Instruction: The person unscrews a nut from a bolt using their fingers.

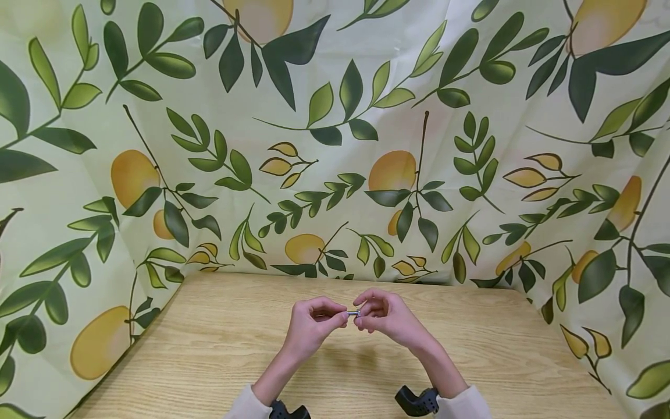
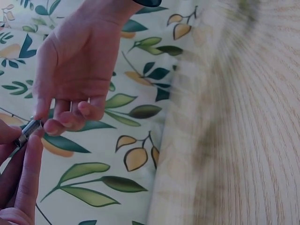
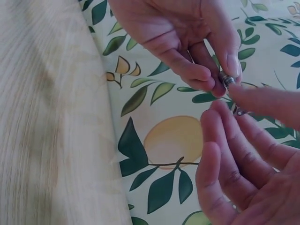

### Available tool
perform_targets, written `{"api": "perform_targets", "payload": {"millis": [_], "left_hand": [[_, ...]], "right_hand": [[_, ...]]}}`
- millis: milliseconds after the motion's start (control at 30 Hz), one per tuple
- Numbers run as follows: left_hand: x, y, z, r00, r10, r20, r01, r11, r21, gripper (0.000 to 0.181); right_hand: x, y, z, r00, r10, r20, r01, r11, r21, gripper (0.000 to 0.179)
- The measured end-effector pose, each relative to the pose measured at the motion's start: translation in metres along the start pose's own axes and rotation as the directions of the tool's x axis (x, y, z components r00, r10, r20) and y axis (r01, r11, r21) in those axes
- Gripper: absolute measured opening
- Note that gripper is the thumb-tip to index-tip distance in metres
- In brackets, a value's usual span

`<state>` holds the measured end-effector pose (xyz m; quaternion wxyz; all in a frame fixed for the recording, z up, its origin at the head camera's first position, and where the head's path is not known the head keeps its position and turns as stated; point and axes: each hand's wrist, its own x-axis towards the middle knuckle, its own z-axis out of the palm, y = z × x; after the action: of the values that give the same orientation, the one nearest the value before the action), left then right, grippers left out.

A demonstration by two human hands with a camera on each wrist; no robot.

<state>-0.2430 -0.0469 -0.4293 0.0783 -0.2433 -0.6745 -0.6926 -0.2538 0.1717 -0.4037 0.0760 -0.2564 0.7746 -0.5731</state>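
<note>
A small silvery bolt [image 1: 353, 313] with a threaded shank is held level between both hands above the table, its wider end to the right. My left hand [image 1: 314, 323] pinches its left end between thumb and fingertips. At the other end, my right hand [image 1: 389, 317] has its thumb and fingers curled about the bolt's wider end, the index finger raised. In the right wrist view, ridges show on the metal of the bolt [image 3: 227, 78] beside the left thumb. Fingertips partly cover the bolt [image 2: 29, 132] in the left wrist view.
Below the hands lies a light wood-grain table [image 1: 209, 349]. A cloth [image 1: 335, 174] printed with leaves and orange fruit hangs behind the table and along both sides. Black wrist devices [image 1: 417, 401] sit at the cuffs of the pale sleeves [image 1: 464, 404].
</note>
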Motion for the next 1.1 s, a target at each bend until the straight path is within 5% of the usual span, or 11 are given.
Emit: {"api": "perform_targets", "payload": {"millis": [333,1100], "left_hand": [[-0.0003,0.0002,0.0002,1.0,0.005,-0.004,-0.005,1.0,0.003,0.013],[-0.0001,0.0011,0.001,1.0,-0.014,-0.002,0.014,1.0,-0.009,0.015]], "right_hand": [[0.0007,-0.001,-0.0013,0.996,0.077,0.051,-0.074,0.996,-0.057,0.036],[0.0002,0.0022,-0.0011,0.999,-0.018,0.031,0.017,0.999,0.03,0.03]]}}
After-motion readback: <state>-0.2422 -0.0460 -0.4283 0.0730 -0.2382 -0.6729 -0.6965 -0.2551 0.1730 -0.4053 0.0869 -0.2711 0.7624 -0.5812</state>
